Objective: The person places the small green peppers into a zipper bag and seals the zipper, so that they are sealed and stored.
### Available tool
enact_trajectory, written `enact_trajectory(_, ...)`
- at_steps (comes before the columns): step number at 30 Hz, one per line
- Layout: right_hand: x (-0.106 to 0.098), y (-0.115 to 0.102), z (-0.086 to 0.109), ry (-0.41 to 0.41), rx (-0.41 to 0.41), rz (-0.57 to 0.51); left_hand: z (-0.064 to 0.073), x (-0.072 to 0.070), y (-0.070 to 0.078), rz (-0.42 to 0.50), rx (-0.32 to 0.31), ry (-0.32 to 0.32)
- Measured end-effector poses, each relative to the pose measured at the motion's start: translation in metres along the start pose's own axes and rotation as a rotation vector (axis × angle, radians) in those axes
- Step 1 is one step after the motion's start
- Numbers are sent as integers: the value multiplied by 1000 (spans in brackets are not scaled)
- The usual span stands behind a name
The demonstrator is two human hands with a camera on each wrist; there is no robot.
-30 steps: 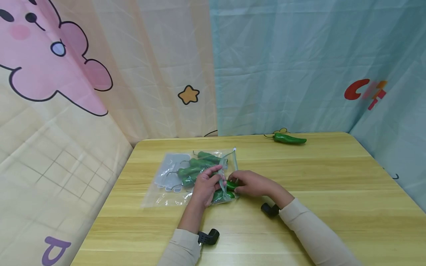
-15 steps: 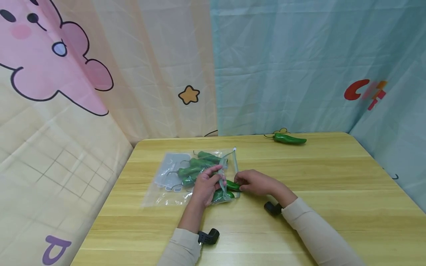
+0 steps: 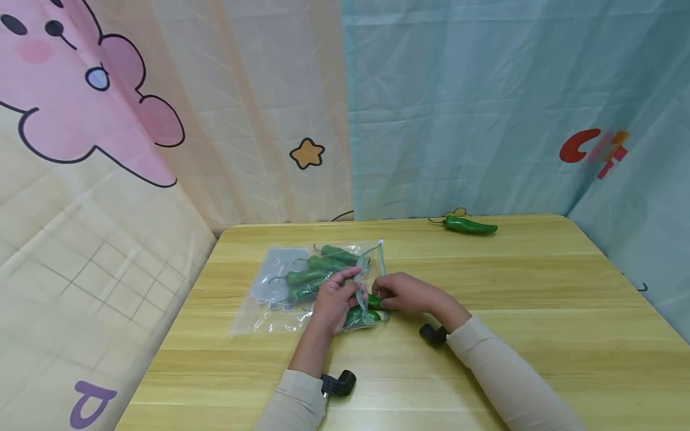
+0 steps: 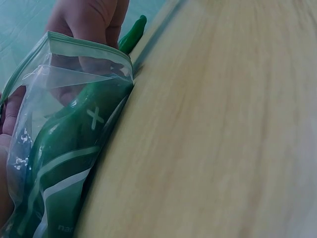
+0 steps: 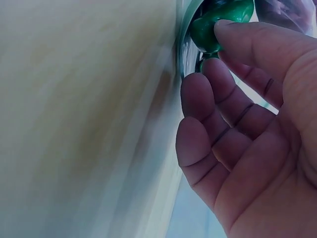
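A clear zip bag point(image 3: 253, 317) lies flat on the table with several green peppers point(image 3: 307, 277) inside, its mouth facing right. At that mouth, my left hand point(image 3: 331, 302) pinches the upper film and holds it raised. My right hand point(image 3: 412, 293) is at the opening, pinching a green pepper point(image 3: 373, 300) between thumb and fingers. The right wrist view shows the thumb on this glossy pepper point(image 5: 230, 20) just within the bag's rim. Through the film in the left wrist view, another pepper point(image 4: 59, 134) fills the near side. The fingers partly hide the held pepper.
One loose green pepper point(image 3: 470, 225) lies near the table's back edge, right of the bag. The wooden table point(image 3: 517, 275) meets printed curtains point(image 3: 458, 108) at the back and sides. A zip slider point(image 3: 380, 242) sits at the bag's far corner.
My right hand drew slightly right, then moved back left toward the bag's mouth with the pepper. A pepper inside the bag shifted a little left. My left hand stayed in place.
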State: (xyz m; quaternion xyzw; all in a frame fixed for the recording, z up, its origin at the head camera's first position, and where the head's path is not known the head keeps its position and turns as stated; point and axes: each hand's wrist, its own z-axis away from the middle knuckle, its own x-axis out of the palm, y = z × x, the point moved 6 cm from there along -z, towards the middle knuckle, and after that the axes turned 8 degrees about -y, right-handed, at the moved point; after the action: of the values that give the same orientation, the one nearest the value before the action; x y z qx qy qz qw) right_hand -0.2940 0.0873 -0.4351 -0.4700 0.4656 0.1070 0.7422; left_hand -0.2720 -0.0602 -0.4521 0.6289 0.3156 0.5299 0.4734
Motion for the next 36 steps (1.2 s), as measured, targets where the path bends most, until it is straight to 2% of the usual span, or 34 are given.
enact_trajectory(11,2,-4,-10,6,-42,-9,1,1,1,3,3,-6)
enact_trajectory(21,2,-5,-11,0,-28,-10,0,0,0,-9,-1,-3)
enact_trajectory(26,-4,2,-7,6,8,-4,-1,1,0,1,4,-4)
enact_trajectory(32,-15,14,-7,45,6,14,-1,1,1,8,7,-1)
enact_trajectory(36,-24,25,-7,78,38,9,-1,0,0,2,5,-8)
